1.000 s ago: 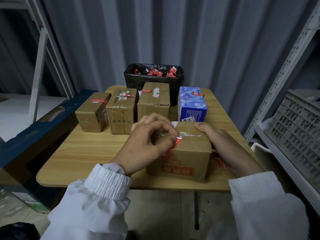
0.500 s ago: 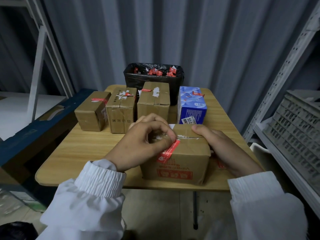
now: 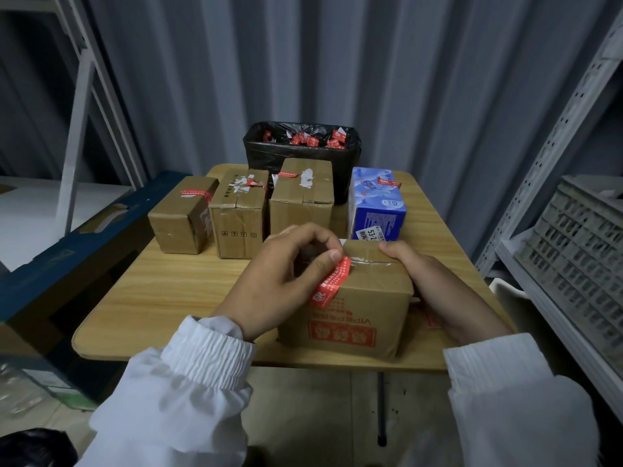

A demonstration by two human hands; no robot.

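Note:
A brown cardboard box (image 3: 367,305) with red print stands at the near edge of the wooden table (image 3: 168,291). A red sticker strip (image 3: 332,281) runs from the box's top seam down over its front. My left hand (image 3: 283,281) pinches the upper end of that sticker between thumb and forefinger. My right hand (image 3: 435,284) lies along the right side of the box, fingers curled over its top right edge, holding it steady.
Three taped brown boxes (image 3: 183,214) (image 3: 239,214) (image 3: 301,200) and a blue tissue pack (image 3: 376,203) stand in a row behind. A black-lined bin (image 3: 300,153) with red sticker scraps sits at the back. A grey crate (image 3: 580,247) on metal shelving is at right.
My left hand has peeled the red sticker further, so more of it hangs over the box front. The box has shifted slightly toward me; my right hand stays on it.

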